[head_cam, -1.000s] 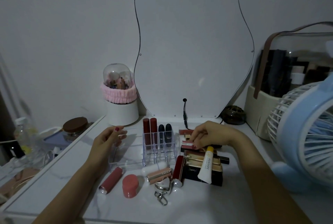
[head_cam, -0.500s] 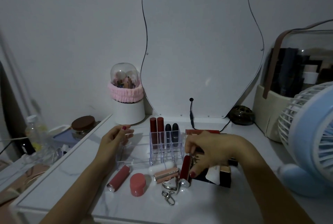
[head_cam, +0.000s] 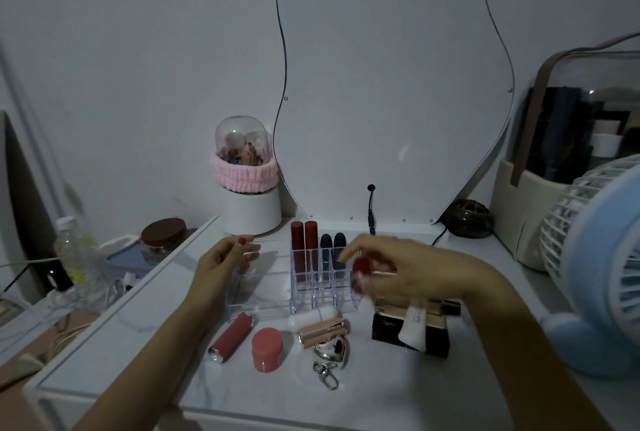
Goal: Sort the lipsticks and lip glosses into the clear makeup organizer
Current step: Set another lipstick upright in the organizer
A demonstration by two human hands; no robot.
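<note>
The clear makeup organizer stands mid-table. Two red lip glosses and two dark lipsticks stand upright in its back slots. My right hand holds a dark red lipstick upright at the organizer's right end, over the rightmost slots. My left hand rests on the organizer's left part, fingers loosely curled. In front lie a mauve lipstick, a pink round pot, a white tube, a rose-gold lipstick and a cream squeeze tube on a black box.
A heart keychain lies near the front edge. A wavy mirror leans at the back, beside a domed brush holder with a pink band. A blue fan and a storage case stand at right.
My right hand picked the dark red lipstick up off the table in front of the organizer and lifted it upright to the organizer's right end. My left hand stayed on the organizer.
</note>
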